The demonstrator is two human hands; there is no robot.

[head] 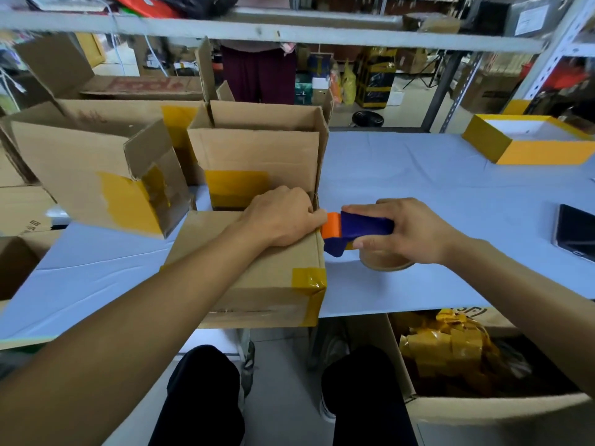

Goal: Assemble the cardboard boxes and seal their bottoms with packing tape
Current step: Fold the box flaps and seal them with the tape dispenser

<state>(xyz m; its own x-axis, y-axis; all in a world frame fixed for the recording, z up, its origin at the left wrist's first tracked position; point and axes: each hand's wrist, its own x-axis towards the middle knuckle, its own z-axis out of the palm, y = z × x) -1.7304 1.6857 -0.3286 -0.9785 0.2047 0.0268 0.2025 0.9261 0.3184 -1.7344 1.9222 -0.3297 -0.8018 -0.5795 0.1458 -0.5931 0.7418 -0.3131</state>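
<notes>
— How far is the person with the boxes?

— The cardboard box (257,272) in front of them lies at the near edge of the table (434,188), bottom side up I think. Yellow packing tape (309,280) already covers its near right corner. The left hand (280,217) rests on top, fingers bent over the far right edge. The right hand (405,231) grips the blue and orange tape dispenser (354,231), whose orange nose touches the box's right edge, at about one o'clock from its centre.

— So this box is almost sealed?

— It seems partly sealed; I cannot see the whole seam under the arm. Two taped boxes (257,156) stand behind it, at eleven and twelve o'clock, so they look finished.

— And what is left?

— Probably one strip here. Flat cardboard (22,210) waits at nine o'clock.
</notes>
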